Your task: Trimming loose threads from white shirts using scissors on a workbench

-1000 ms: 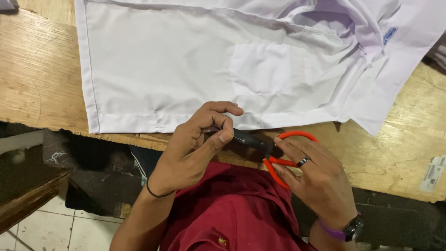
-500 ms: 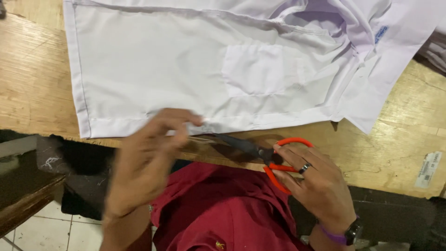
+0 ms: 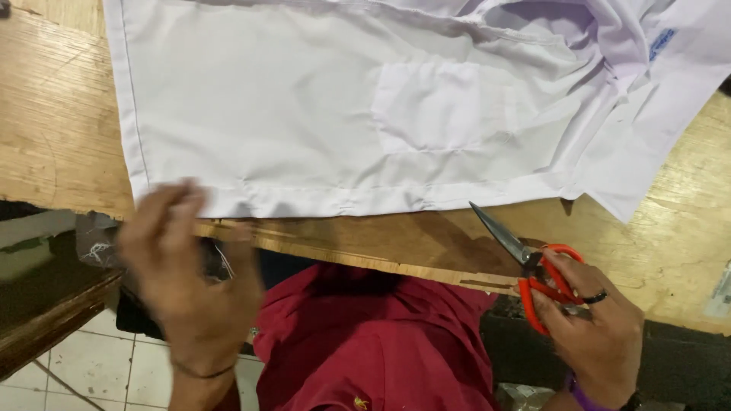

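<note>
The white shirt (image 3: pixel 343 114) lies flat on the wooden counter (image 3: pixel 53 137); soft, light cloth, best pinched at its hem. Right hand (image 3: pixel 594 335) grips orange-handled scissors (image 3: pixel 533 266), blades closed. Left hand (image 3: pixel 186 266), blurred, seems open and empty.

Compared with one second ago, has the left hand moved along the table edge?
Yes. The left hand has moved left along the wooden table edge, away from the scissors, and is now at the lower-left corner of the white shirt.
</note>
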